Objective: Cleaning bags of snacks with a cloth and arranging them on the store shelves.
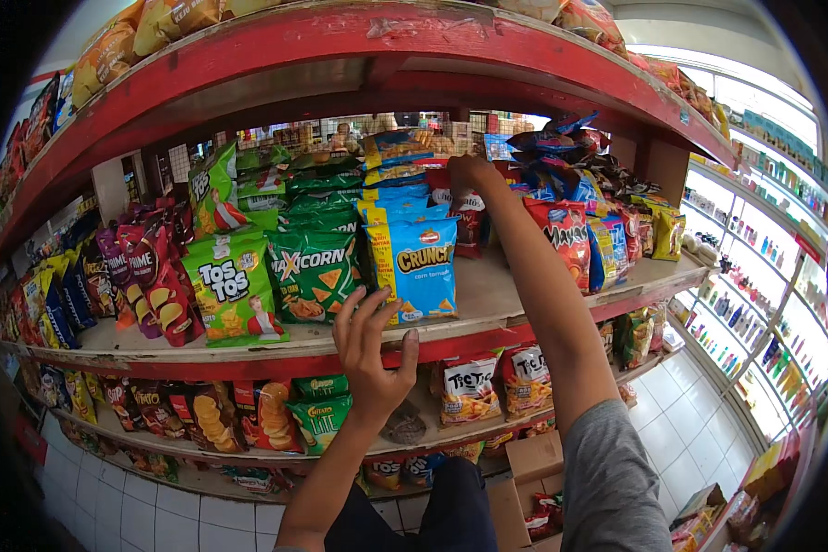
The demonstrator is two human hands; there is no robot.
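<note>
My left hand [376,345] is raised, fingers apart and empty, at the front edge of the middle shelf [483,303], just before a blue Crunch snack bag [422,265]. Beside that bag stand a green Maxicorn bag [312,279] and a light-green Tos Tos bag [233,290]. My right hand [469,176] reaches to the back of the shelf, bent down over a dark red snack bag [469,231]; its fingertips are partly hidden, so whether it grips the bag is unclear. To the right of my forearm is a red bag [559,238].
A red-edged shelf [414,31] runs overhead with more bags. On the lower shelf [414,441] stand Tic Tic bags [470,388] and a green Chitato Lite bag [323,421]. An open cardboard box [535,459] sits low near my legs. Lit shelves with bottles [745,276] stand at the right.
</note>
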